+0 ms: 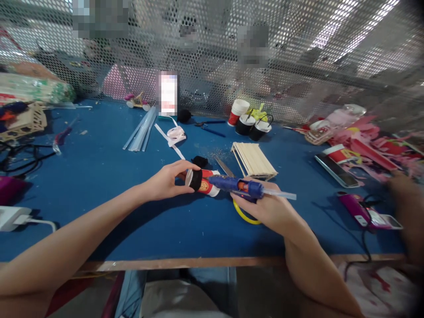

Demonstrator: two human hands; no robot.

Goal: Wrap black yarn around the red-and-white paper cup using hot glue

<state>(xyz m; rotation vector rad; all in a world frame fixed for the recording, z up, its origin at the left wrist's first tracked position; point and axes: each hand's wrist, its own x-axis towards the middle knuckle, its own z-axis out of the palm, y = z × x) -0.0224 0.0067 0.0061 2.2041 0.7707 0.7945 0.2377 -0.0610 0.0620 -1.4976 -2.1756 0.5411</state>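
Observation:
My left hand (pixel 167 180) is closed around a small paper cup (pixel 208 185) lying on its side, red and white with a black band near its rim. My right hand (pixel 265 207) grips a blue hot glue gun (pixel 236 184) with a clear glue stick poking out of its back end. The gun's nozzle points left and touches the cup's side. A yellow ring (pixel 243 214) shows under my right hand. Both hands hover just above the blue table (pixel 109 185).
A panel of wooden sticks (pixel 253 160) lies behind the hands, with scissors (pixel 225 168) and a black pompom (pixel 199 160) beside it. Several cups (pixel 248 121), clear glue sticks (pixel 141 132) and white ribbon (pixel 175 134) sit further back. Another person's hand (pixel 406 190), a phone (pixel 336 170) and pink scraps are at right.

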